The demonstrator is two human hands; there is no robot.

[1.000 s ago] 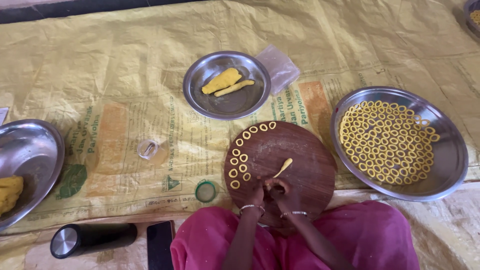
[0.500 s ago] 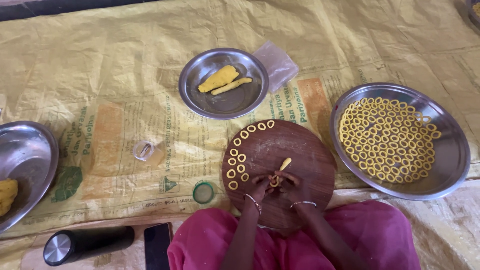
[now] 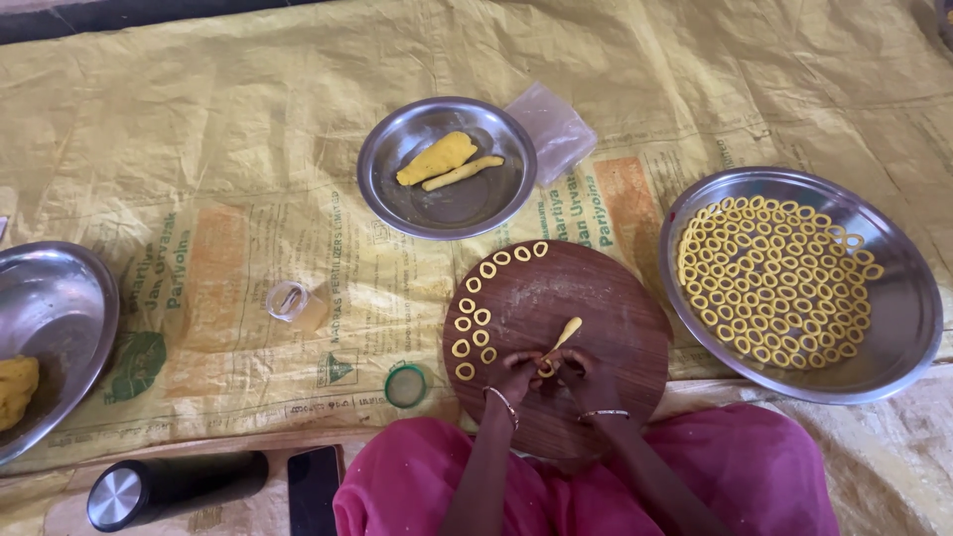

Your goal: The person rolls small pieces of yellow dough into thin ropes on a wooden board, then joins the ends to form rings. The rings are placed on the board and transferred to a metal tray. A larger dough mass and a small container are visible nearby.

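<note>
Ground cover: yellow printed sheet [image 3: 199, 129], creased, spread under everything.
Board: round brown wooden board [image 3: 615, 308] at centre, partly over a pink-clothed lap [image 3: 754, 476].
Left hand: left hand [image 3: 516, 377] on the near part of the board, bangle at the wrist, fingers [image 3: 533, 365] pinched together on the near end of the dough strip.
Right hand: right hand [image 3: 588, 382] just beside the left, touching it, bangle at the wrist, fingers [image 3: 562, 365] closed on the same end of the strip.
Dough strip: short yellow dough strip [image 3: 564, 335] lying on the board, running up and right from the fingertips.
Finished rings: arc of small yellow dough rings [image 3: 476, 318] along the left and top edge of the board.
Right tray: large steel tray [image 3: 898, 328], filled with many rings [image 3: 769, 283] in tight rows.
Far plate: steel plate [image 3: 447, 213] beyond the board, two dough pieces [image 3: 437, 159] inside; clear plastic bag [image 3: 554, 129] touching its right rim.
Left bowl: steel bowl [image 3: 60, 308] with a yellow dough lump [image 3: 15, 389].
Small items: small jar [image 3: 293, 303] and green lid [image 3: 404, 385] left of the board; black flask [image 3: 169, 488] and phone [image 3: 313, 488] at the near edge.
</note>
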